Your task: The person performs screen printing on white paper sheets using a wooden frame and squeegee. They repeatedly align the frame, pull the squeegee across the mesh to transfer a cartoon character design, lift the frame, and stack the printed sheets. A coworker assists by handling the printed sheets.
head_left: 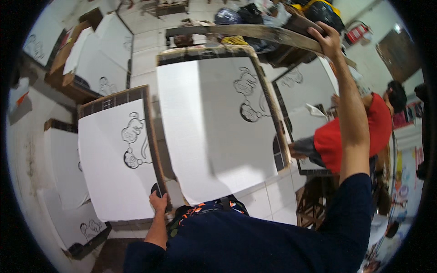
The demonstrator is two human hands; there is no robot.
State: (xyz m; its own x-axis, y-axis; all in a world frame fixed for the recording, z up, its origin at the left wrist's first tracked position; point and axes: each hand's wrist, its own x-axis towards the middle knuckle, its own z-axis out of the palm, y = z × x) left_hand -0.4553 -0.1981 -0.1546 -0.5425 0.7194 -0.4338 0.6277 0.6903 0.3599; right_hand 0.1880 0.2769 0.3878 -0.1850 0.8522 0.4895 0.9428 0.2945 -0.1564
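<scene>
My left hand grips the lower right edge of the left board, which carries white paper printed with black cartoon animal outlines. Up at the top right, my right hand holds a brown block just above a long wooden rail. Between my hands lies a larger framed board with white paper and similar drawings near its right side, partly in shadow.
More printed boards stand at the left. A co-worker in a red shirt bends over a board at the right. Bags are piled behind the rail. A fire extinguisher is on the wall. A wooden stand is at the lower right.
</scene>
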